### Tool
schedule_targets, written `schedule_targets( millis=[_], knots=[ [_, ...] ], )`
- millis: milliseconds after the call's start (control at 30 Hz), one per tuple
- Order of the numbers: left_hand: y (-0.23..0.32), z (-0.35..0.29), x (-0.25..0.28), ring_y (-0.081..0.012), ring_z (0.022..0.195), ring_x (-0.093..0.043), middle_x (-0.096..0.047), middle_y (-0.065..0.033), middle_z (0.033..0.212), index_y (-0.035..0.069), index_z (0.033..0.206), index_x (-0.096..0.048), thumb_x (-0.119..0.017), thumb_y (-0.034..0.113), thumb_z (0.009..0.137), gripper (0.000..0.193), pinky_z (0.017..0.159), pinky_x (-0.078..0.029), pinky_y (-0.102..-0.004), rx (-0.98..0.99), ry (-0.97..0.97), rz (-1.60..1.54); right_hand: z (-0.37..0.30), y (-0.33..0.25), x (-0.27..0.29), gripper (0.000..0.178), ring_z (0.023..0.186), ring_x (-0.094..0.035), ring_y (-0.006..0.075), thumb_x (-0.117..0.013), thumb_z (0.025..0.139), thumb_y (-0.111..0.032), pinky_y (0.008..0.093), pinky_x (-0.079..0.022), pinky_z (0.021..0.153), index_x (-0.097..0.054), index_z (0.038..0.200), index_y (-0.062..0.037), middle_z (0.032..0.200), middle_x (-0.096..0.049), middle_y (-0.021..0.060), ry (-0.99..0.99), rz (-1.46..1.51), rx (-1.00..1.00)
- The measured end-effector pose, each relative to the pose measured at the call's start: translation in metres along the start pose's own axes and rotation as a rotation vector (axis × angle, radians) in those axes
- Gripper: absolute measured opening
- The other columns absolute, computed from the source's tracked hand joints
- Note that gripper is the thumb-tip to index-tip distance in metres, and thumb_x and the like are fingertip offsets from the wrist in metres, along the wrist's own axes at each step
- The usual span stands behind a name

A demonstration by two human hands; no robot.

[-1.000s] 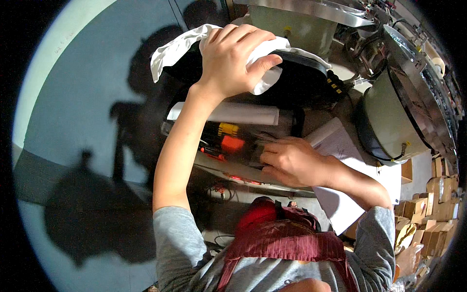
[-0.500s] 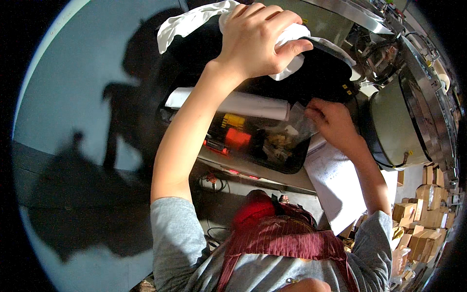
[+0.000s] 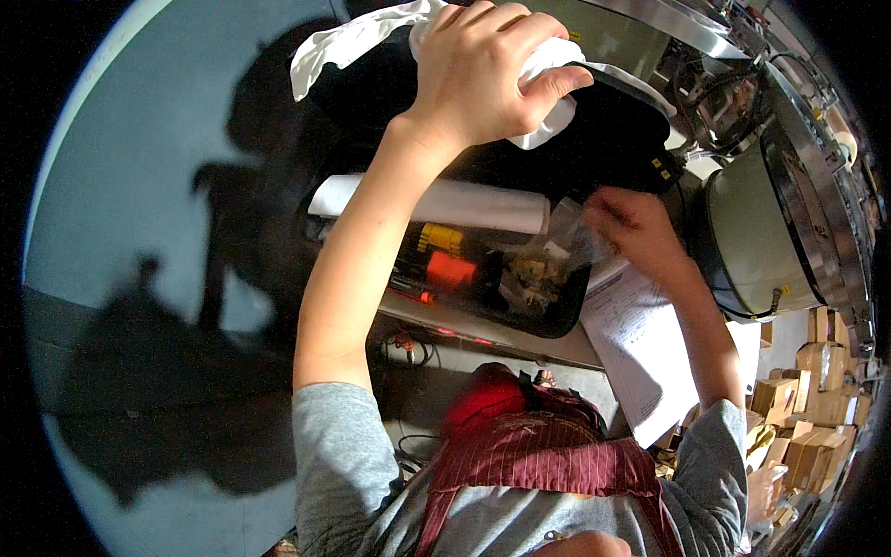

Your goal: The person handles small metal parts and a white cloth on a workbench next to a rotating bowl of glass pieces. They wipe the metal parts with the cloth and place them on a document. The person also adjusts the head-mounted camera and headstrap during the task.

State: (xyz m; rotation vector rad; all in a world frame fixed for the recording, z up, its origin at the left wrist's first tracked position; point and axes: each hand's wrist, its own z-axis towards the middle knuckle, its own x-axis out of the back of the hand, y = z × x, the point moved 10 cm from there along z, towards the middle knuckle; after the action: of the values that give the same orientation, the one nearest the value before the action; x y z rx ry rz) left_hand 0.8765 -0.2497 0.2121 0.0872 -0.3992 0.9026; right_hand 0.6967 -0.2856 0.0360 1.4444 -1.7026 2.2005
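My left hand (image 3: pixel 487 79) is closed over a crumpled white cloth (image 3: pixel 367 42) at the upper edge of a black case's raised lid (image 3: pixel 613 116). Its fingertips are hidden on the far side. Lower right, my right hand (image 3: pixel 639 227) is at a clear plastic bag (image 3: pixel 575 227), its fingers bent together at the bag's edge and slightly blurred. Inside the black case (image 3: pixel 571 320) lie a white roll (image 3: pixel 478 204), a yellow piece (image 3: pixel 440 239), an orange-red piece (image 3: pixel 451 270) and a clear bag of small brownish parts (image 3: pixel 531 278).
White printed sheets (image 3: pixel 640 343) lie beside the case on the right. A pale round drum-like housing (image 3: pixel 761 232) and metal machinery stand further right. Cardboard boxes (image 3: pixel 817 408) are stacked at lower right. A blue-grey panel (image 3: pixel 130 176) fills the left side, with shadows on it.
The whole view has shifted slightly. My left hand keeps its hold on the cloth and lid. My right hand stays at the clear bag, its fingers moving a little.
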Motion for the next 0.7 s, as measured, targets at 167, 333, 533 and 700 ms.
schedule_targets(
  millis=[167, 333, 533, 700],
  knots=[
    [-0.003, -0.007, -0.006, -0.0239, 0.083, -0.070, -0.074, -0.0087, 0.089, 0.008, 0.099, -0.075, -0.068, 0.048, 0.094, 0.042, 0.076, -0.053, -0.0368, 0.010, 0.002, 0.017, -0.063, -0.023, 0.030, 0.024, 0.078, -0.067, 0.0109, -0.069, 0.097, -0.018, 0.0270, -0.053, 0.064, -0.071, 0.113, -0.0005, 0.093, -0.072, 0.0038, 0.141, 0.608, 0.063],
    [0.024, -0.019, 0.021, -0.0301, 0.096, -0.070, -0.076, -0.0084, 0.106, 0.009, 0.113, -0.074, -0.076, 0.047, 0.089, 0.044, 0.086, -0.049, -0.0392, -0.071, -0.011, 0.076, -0.146, 0.053, 0.086, 0.031, 0.071, -0.069, 0.0158, -0.077, 0.090, -0.013, 0.0273, -0.058, 0.060, -0.067, 0.115, 0.0026, 0.094, -0.072, 0.0089, 0.339, 0.896, -0.122],
    [0.070, -0.061, 0.052, -0.0373, 0.119, -0.063, -0.071, -0.0166, 0.126, -0.002, 0.125, -0.068, -0.074, 0.039, 0.087, 0.056, 0.105, -0.042, -0.0461, 0.066, -0.260, 0.070, -0.215, 0.095, 0.065, 0.020, 0.051, -0.066, 0.0229, -0.074, 0.087, -0.005, 0.0334, -0.057, 0.038, -0.063, 0.100, 0.0061, 0.078, -0.068, 0.0151, 0.312, 0.920, -0.316],
    [0.110, -0.107, 0.070, -0.0415, 0.129, -0.055, -0.062, -0.0201, 0.135, -0.001, 0.127, -0.064, -0.080, 0.034, 0.082, 0.060, 0.113, -0.037, -0.0509, 0.319, -0.393, 0.029, -0.261, 0.121, 0.062, 0.022, 0.047, -0.062, 0.0193, -0.074, 0.094, -0.016, 0.0323, -0.054, 0.038, -0.060, 0.093, 0.0014, 0.068, -0.061, 0.0079, 0.416, 0.893, -0.427]
  ],
)
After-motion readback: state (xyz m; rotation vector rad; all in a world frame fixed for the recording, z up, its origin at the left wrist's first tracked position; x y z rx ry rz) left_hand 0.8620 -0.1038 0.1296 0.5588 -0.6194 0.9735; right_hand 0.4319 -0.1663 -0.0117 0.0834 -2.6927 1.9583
